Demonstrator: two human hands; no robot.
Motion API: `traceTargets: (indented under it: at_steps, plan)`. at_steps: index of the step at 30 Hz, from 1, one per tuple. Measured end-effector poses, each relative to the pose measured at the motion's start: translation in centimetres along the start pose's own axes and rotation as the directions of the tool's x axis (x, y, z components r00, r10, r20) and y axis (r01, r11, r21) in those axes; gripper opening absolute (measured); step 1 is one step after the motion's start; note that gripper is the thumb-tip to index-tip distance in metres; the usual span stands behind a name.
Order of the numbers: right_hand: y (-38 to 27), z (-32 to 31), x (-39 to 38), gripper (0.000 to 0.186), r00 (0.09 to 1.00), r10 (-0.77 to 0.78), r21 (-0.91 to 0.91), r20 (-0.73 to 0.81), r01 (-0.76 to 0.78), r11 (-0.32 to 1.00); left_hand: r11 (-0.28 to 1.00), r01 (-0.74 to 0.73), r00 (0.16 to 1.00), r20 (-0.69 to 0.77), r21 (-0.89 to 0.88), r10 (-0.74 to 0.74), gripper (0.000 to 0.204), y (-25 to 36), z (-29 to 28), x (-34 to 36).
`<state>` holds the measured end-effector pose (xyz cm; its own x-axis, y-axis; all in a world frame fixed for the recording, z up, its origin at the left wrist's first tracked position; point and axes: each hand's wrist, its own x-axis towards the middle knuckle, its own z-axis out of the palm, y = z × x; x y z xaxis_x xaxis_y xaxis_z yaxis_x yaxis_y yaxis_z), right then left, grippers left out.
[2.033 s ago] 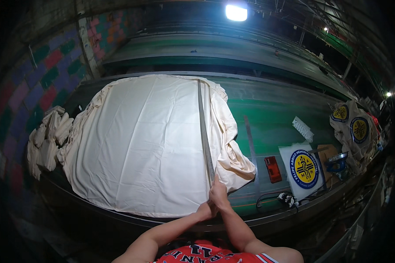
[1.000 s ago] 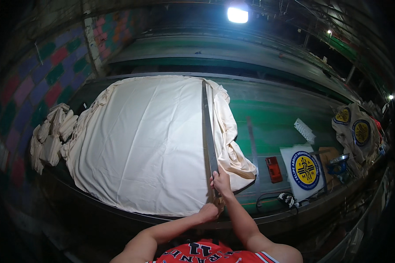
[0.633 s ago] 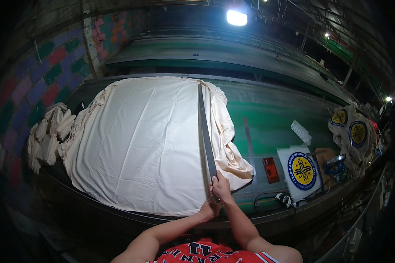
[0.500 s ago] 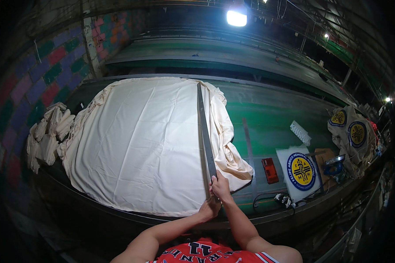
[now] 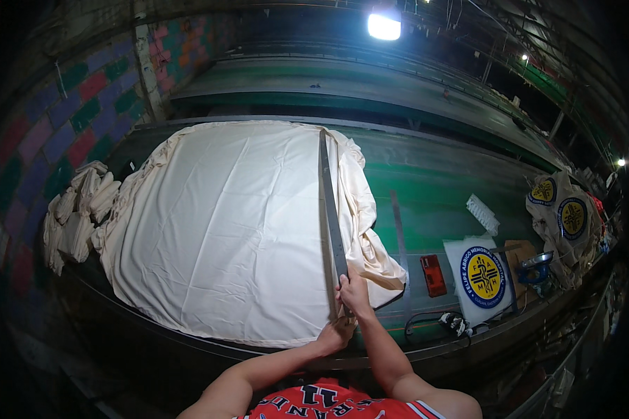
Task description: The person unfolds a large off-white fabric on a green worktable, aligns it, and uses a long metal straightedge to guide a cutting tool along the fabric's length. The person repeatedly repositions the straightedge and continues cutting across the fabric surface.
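A wide cream cloth (image 5: 223, 230) lies spread over the green table, with its right side bunched in folds. Across it, from the far edge toward me, runs a long grey metal straightedge (image 5: 332, 209). My right hand (image 5: 354, 292) is closed round the near part of that straightedge. Just below it, at the cloth's near edge, my left hand (image 5: 337, 335) is closed, and what its fingers hold is hidden.
A red phone (image 5: 433, 275) lies right of the cloth, near a sheet with a round emblem (image 5: 483, 279), a blue tool (image 5: 535, 268) and a cord (image 5: 456, 322). Cloth bundles sit at left (image 5: 80, 209) and right (image 5: 569, 223). The table's near edge (image 5: 189, 343) curves before me.
The view has shifted slightly, so the table and things on it appear a little to the right. Both hands keep their places at the straightedge's near end.
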<state>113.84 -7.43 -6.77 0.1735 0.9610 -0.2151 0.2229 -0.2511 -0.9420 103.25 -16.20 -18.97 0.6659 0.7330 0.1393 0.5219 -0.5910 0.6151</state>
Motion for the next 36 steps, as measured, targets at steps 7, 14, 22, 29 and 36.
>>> traceTargets:
  at_steps: [7, 14, 22, 29, 36]
  plan:
    - [-0.1, 0.4, 0.9, 0.031, 1.000, -0.005, 0.009, 0.013, 0.005, 1.000, 0.998, -0.055, 0.997, -0.061, -0.009, 0.054, 0.027, -0.9, 0.6, 0.3]
    - [0.8, 0.8, 5.6, 0.032, 1.000, -0.005, 0.048, -0.024, 0.006, 0.999, 0.997, 0.081, 0.954, 0.289, 0.017, -0.082, 0.020, 0.0, -1.8, 1.1]
    - [1.0, 2.3, 11.3, 0.022, 0.995, 0.095, 0.246, 0.011, -0.095, 0.965, 0.903, -0.046, 0.806, 0.518, -0.427, 0.286, 0.009, 1.0, -0.3, -1.0]
    - [2.0, 3.0, 13.1, 0.022, 0.966, 0.209, 0.428, 0.149, -0.254, 0.867, 0.893, 0.014, 0.810, 0.529, -0.450, 0.254, 0.012, -0.8, 1.3, -1.4]
    - [1.6, 2.3, 9.1, 0.019, 0.989, 0.123, 0.288, 0.083, -0.142, 0.947, 0.907, -0.040, 0.839, 0.480, -0.418, 0.258, 0.014, -1.2, 2.3, -1.9]
